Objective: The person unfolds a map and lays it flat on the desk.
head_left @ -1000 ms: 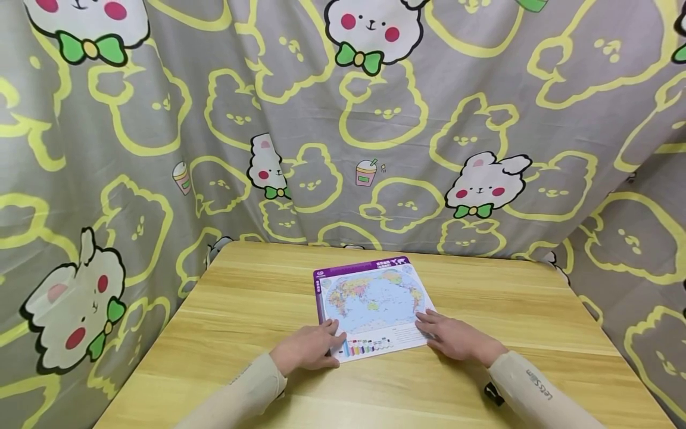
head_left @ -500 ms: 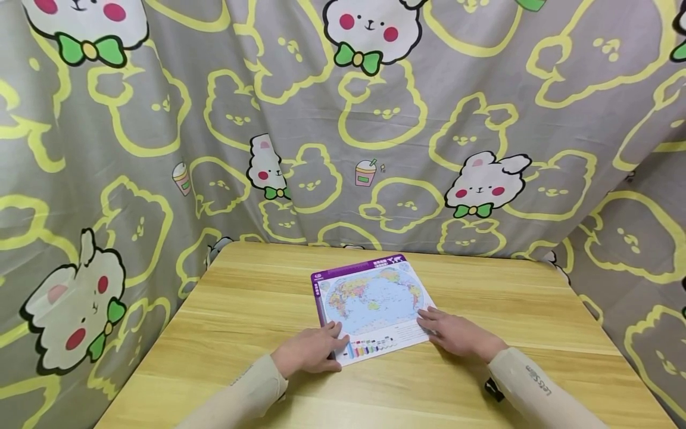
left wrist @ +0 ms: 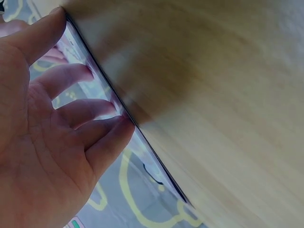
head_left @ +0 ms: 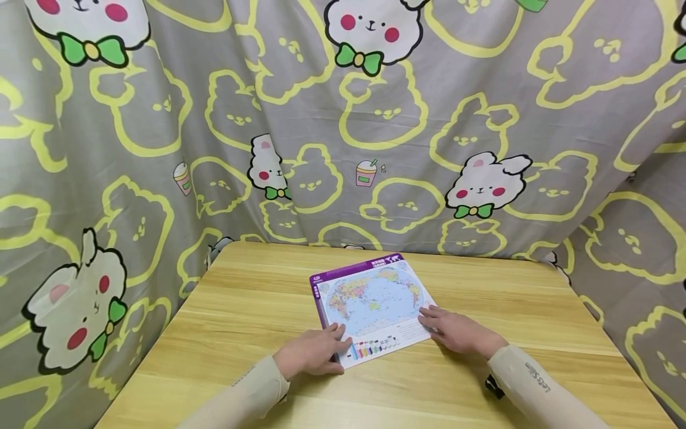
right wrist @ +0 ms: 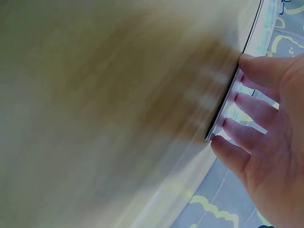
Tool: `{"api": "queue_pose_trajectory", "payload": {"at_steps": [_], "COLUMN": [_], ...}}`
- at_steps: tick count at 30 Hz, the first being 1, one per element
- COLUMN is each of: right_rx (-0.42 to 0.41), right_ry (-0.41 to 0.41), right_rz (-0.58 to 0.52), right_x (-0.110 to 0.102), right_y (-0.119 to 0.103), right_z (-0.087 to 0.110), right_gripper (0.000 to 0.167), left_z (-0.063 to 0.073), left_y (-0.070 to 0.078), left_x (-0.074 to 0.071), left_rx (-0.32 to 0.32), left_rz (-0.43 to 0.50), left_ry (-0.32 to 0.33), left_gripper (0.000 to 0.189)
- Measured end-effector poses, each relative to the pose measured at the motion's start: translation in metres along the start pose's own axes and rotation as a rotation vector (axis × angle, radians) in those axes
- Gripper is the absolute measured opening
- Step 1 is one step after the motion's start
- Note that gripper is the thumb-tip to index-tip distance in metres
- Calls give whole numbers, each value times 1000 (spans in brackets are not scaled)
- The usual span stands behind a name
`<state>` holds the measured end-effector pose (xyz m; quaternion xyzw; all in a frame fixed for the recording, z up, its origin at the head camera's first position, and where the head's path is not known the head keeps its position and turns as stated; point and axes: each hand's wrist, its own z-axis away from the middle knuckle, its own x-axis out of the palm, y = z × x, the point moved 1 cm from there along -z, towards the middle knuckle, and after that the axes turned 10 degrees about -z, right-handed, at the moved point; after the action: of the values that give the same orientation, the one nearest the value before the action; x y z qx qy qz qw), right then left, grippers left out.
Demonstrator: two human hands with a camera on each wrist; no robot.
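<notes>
A flat world map board (head_left: 375,304) with a purple border lies on the table in the head view, turned slightly counterclockwise. My left hand (head_left: 312,351) rests over its near left corner, fingers spread on the printed side and thumb at the near edge. At the right side of the board, my right hand (head_left: 458,333) touches the surface with its fingertips. In the left wrist view the left hand's fingertips (left wrist: 124,122) lie along the board's thin dark edge. The right wrist view shows the right thumb (right wrist: 249,64) at that edge, with the fingers beside it on the glossy surface.
The wooden table (head_left: 241,298) spreads around the board on all sides. A grey curtain (head_left: 321,119) with rabbit drawings hangs right behind the table's far edge and along both sides. A small black object (head_left: 493,387) shows under the right sleeve.
The map board has turned a little counterclockwise, its near left corner coming toward me. My left hand has shifted slightly right and nearer; my right hand has moved slightly away.
</notes>
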<state>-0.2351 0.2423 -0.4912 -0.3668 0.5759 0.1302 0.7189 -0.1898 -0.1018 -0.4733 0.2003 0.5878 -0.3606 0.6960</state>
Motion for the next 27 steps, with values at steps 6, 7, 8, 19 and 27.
{"api": "queue_pose_trajectory", "payload": {"at_steps": [6, 7, 8, 19, 27], "right_rx": [0, 2, 4, 4, -45], "right_ry": [17, 21, 25, 47, 66], "right_rz": [5, 5, 4, 4, 40], "right_x": [-3, -3, -4, -4, -4], "right_y": [-1, -1, -2, 5, 13], "right_z": [0, 1, 1, -1, -5], "right_gripper": [39, 38, 38, 37, 35], "left_z": [-3, -3, -3, -5, -7], "left_y": [1, 2, 2, 7, 10], "left_x": [1, 1, 1, -2, 0], "left_rx": [12, 15, 16, 26, 48], "left_rz": [-6, -8, -10, -18, -42], "left_ry": [2, 4, 5, 3, 34], "left_gripper": [63, 63, 63, 63, 63]}}
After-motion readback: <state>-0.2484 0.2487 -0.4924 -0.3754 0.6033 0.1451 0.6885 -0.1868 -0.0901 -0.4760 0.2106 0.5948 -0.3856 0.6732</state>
